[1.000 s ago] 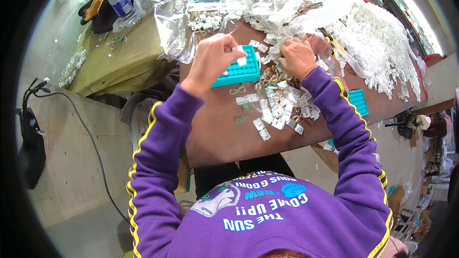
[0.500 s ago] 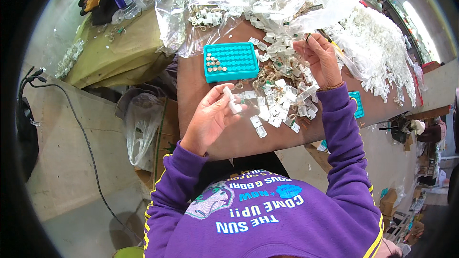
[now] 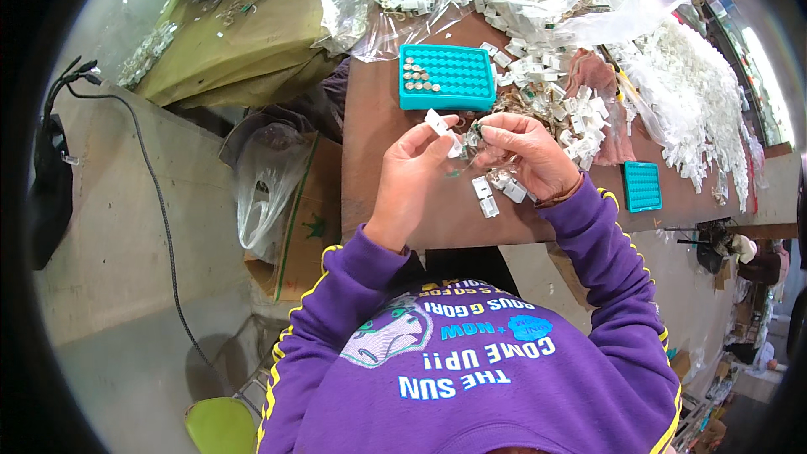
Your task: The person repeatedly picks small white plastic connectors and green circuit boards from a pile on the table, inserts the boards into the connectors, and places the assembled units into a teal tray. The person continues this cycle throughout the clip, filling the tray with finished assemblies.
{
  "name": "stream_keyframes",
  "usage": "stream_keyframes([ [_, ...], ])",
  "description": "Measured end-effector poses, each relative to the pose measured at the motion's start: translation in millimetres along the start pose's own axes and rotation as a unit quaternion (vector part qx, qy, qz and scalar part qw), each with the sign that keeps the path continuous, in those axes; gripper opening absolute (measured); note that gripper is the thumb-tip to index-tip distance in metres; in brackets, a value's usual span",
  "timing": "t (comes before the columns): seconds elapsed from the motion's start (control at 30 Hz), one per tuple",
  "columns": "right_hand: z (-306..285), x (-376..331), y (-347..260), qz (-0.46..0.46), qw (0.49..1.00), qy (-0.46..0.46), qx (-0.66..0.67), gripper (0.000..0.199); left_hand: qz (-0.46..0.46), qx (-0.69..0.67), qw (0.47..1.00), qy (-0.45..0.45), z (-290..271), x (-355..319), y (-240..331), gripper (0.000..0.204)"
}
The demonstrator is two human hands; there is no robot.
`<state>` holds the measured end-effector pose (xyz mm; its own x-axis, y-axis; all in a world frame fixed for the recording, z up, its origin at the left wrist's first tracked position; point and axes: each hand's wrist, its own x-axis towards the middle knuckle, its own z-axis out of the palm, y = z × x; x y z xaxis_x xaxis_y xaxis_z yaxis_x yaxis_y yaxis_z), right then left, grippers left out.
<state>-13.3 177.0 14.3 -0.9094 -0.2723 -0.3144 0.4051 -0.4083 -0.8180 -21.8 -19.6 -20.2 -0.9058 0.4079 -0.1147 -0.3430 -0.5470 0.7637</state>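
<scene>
Several round discs (image 3: 417, 76) sit in the left teal tray (image 3: 445, 103).

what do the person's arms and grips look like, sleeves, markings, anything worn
Both arms are in long purple sleeves: left sleeve, right sleeve. Yellow striping runs lengthwise along the outer side of each. The left grip and right grip are bare hands, without gloves. What looks like a thin brownish band circles the right wrist.

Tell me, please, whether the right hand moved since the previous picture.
Yes: against the central teal tray, the right hand moved left and down in view.
</scene>
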Motion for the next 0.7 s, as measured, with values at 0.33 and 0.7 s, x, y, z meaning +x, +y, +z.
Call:
stream_keyframes([
  [0.33, 16, 4, 8, -0.059, 0.991, 0.018, -0.115, 0.016, 0.106, -0.006, 0.994, 0.024, -4, 4, -14, 0.017],
  [0.7, 18, 3, -5, -0.064, 0.957, 0.001, -0.284, 0.016, 0.054, 0.097, 0.994, 0.002, -12, 6, -4, 0.016],
])
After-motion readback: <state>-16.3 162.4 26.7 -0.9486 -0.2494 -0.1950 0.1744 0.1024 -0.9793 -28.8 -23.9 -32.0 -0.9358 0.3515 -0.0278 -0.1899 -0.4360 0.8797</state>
